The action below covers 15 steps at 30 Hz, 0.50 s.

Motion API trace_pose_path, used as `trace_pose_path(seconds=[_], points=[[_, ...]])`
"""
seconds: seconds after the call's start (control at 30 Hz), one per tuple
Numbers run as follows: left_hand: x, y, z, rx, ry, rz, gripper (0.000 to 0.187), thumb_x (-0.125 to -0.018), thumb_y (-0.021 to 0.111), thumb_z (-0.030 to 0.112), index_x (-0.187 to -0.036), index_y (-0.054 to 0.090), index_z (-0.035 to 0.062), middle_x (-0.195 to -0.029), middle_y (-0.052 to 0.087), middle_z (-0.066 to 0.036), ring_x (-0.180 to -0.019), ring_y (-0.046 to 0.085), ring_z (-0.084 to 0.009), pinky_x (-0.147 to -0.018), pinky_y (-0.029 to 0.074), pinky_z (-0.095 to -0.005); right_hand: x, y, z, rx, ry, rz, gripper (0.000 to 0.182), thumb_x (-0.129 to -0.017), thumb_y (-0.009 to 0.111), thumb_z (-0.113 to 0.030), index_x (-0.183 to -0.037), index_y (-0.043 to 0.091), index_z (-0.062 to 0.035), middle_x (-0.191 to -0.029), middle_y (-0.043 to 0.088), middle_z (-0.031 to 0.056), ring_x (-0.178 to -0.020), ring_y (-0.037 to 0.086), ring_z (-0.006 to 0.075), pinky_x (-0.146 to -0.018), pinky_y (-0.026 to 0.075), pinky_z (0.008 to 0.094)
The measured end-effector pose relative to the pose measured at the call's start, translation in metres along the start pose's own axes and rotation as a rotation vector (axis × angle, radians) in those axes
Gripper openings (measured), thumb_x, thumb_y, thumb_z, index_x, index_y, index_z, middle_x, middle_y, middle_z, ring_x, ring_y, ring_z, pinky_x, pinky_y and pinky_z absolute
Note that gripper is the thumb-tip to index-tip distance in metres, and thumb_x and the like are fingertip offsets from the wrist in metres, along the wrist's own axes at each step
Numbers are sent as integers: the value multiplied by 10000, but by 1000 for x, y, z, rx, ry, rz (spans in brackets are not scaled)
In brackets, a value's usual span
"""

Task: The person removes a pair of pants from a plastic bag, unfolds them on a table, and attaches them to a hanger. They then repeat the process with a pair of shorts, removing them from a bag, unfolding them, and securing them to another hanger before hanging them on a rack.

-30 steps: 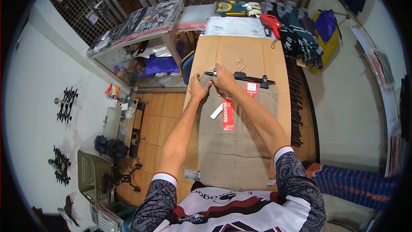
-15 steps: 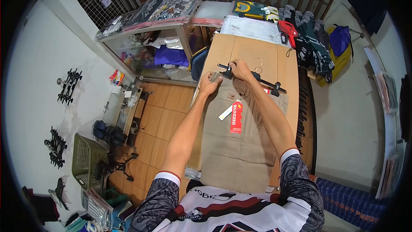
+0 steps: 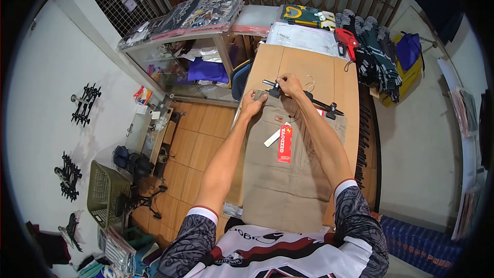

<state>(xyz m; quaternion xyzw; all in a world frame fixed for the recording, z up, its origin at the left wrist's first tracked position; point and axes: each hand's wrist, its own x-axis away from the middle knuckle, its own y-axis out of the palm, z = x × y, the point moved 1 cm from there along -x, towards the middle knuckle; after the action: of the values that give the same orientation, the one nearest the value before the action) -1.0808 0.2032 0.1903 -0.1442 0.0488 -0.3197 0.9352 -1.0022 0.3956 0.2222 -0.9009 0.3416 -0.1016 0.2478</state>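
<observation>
My left hand (image 3: pixel 252 105) lies on the upper left corner of the khaki trousers (image 3: pixel 288 175), fingers curled and pinching the waistband edge. My right hand (image 3: pixel 289 85) grips the left clip of the black clip hanger (image 3: pixel 309 99), fingers pressed together around it; I cannot tell whether the clip itself is open or closed.

The trousers are flat woven cloth, matte, laid lengthwise on the table, waistband away from me. The hanger is a thin straight bar lying at a slant across the waistband, with a clip at each end and a thin wire hook (image 3: pixel 309 80) above its middle. A red hang tag (image 3: pixel 284 144), long and rectangular with white lettering, and a white tag (image 3: pixel 272 137) lie on the cloth.

My right forearm covers part of the waistband. The lower trouser end is cut off by my shirt.

The table (image 3: pixel 309 64) is smooth tan board. At its far end are clear-bagged garments (image 3: pixel 303 36) and a red tagging gun (image 3: pixel 345 37). A glass display case (image 3: pixel 180 62) stands to the left over a wood-tile floor (image 3: pixel 190 139).
</observation>
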Motion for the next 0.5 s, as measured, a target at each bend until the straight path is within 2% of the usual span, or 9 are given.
trace_pose_path(seconds=[0.07,0.17,0.27,0.3,0.37,0.4,0.47,0.5], points=[[-2,0,-3,-26,-17,25,424,-854,822,283,-1122,679,-13,-1033,744,-113,-916,679,-176,-840,520,-326,7,-6,-9,-50,63,-84,245,-907,692,-224,-975,757,2,-781,734,128,-682,697,206,-679,552,357],[-8,3,-15,-16,-52,48,421,-823,820,350,-1080,689,42,-1027,757,-108,-962,700,-222,-893,498,-353,3,10,10,42,-93,-56,248,-905,696,-223,-980,755,7,-811,739,141,-736,705,220,-717,554,365],[-10,7,-23,-131,-20,137,441,-819,830,340,-1098,668,39,-1052,755,-116,-989,700,-229,-913,488,-358,13,13,11,65,-81,-80,270,-871,664,-230,-999,779,-22,-925,754,211,-897,740,314,-840,563,407],[-13,7,-27,-96,-15,107,439,-838,822,288,-1129,637,16,-1045,747,-119,-958,692,-212,-881,500,-344,17,12,9,77,-126,-79,265,-888,645,-216,-1005,776,-19,-956,749,227,-927,731,347,-863,559,415],[-16,7,-31,-27,-7,40,446,-875,807,183,-1191,574,-30,-1031,730,-124,-896,676,-179,-816,523,-316,24,14,6,90,-203,-51,267,-907,652,-204,-1036,745,10,-949,746,223,-893,725,350,-829,557,419],[-14,8,-32,-18,1,45,428,-877,802,164,-1183,569,-25,-1018,730,-116,-889,675,-176,-811,522,-312,26,14,6,97,-240,-35,271,-917,655,-199,-1051,730,25,-946,744,221,-876,721,352,-812,556,420],[-12,9,-29,-1,24,58,394,-881,792,125,-1166,558,-15,-993,728,-98,-874,672,-169,-799,521,-304,44,5,-1,149,-260,58,285,-911,656,-177,-1113,708,17,-997,737,229,-933,704,382,-856,546,434],[-14,9,-30,3,4,39,450,-871,789,96,-1216,527,-23,-1055,716,-127,-909,669,-176,-815,520,-302,58,0,-4,175,-267,105,300,-908,656,-167,-1144,698,13,-1023,733,234,-961,695,398,-877,541,441]])
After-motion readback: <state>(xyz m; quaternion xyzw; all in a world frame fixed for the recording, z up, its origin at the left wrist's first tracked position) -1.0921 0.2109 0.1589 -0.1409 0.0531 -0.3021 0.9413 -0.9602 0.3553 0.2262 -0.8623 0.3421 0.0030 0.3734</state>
